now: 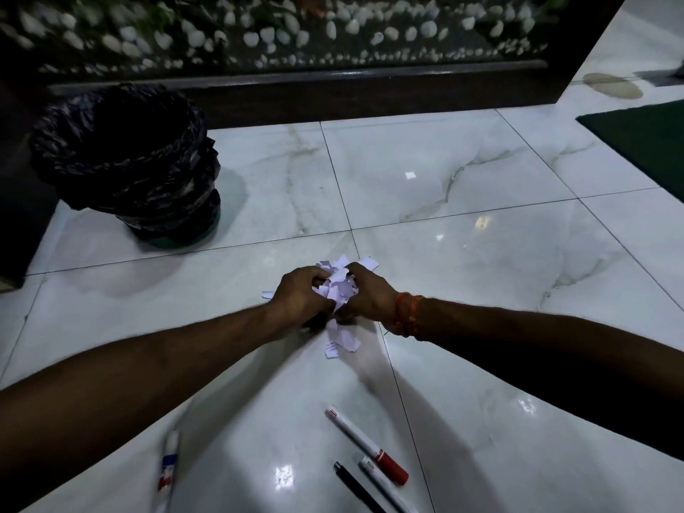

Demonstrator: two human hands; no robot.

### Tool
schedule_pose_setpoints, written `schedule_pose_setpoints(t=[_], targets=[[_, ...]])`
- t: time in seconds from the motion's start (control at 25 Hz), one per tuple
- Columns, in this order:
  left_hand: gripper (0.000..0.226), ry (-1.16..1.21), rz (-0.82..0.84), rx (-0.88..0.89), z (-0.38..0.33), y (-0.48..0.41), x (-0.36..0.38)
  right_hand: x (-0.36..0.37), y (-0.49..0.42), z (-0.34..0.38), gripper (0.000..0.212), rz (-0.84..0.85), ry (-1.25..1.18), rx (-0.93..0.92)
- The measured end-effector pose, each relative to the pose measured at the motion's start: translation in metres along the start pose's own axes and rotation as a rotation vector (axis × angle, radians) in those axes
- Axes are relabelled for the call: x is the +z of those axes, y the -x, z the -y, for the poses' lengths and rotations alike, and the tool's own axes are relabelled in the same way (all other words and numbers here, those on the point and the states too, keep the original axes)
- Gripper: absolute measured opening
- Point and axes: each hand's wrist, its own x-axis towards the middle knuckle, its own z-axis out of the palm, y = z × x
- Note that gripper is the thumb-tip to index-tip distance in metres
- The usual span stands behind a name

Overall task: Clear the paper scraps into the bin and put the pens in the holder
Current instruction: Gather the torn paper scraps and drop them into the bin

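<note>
Paper scraps [338, 286]: heap on the floor [481, 253], pressed between left hand [301, 298] and right hand [368, 296], each grip cupped around it, likely to lift all at once. A few pieces lie loose just below. Bin [126, 161]: far left, open-mouthed. Pens [366, 444]: near edge, untouched; holder not in view.
</note>
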Motion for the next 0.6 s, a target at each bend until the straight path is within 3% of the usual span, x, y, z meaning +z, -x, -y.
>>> schedule_pose_setpoints(t=[0.24, 0.6], targets=[[0.044, 0.204, -0.013, -0.06, -0.021, 0.006, -0.062, -0.005, -0.004, 0.064, 0.061, 0.047, -0.118, -0.023], [0.041, 0.363, -0.149, 0.073, -0.055, 0.021, -0.187, 0.019, -0.031, 0.202, 0.057, 0.178, -0.217, -0.149]])
